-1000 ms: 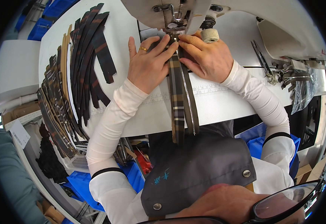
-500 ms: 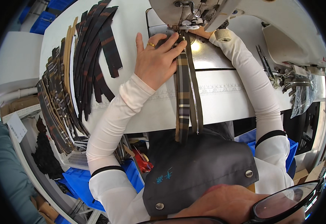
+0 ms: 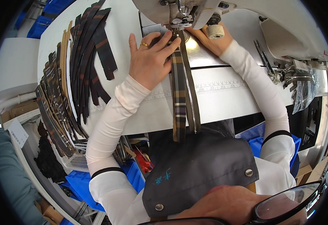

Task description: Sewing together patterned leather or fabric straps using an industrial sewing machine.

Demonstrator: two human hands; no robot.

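Note:
My left hand [image 3: 150, 56] lies with spread fingers on the upper end of a plaid fabric strip [image 3: 179, 101], its fingertips close to the presser foot [image 3: 180, 24]. A ring is on one finger. Beside the strip runs a dark zipper tape [image 3: 188, 86] with metal teeth; both hang past the table's front edge onto my apron. My right hand [image 3: 216, 41] rests on the machine bed at the right of the foot. Its visible fingers stretch toward the foot, and the machine head and a knob partly hide them.
The sewing machine [image 3: 295, 33] fills the upper right. Dark strips [image 3: 92, 56] and plaid strips [image 3: 55, 97] lie at the table's left. Tweezers [image 3: 263, 56] and scraps in a plastic bag [image 3: 304, 90] are at the right. A blue bin [image 3: 83, 183] stands below.
My right hand has drawn back to the right and shows more of itself. My left hand stays on the strip. The whole view has shifted slightly.

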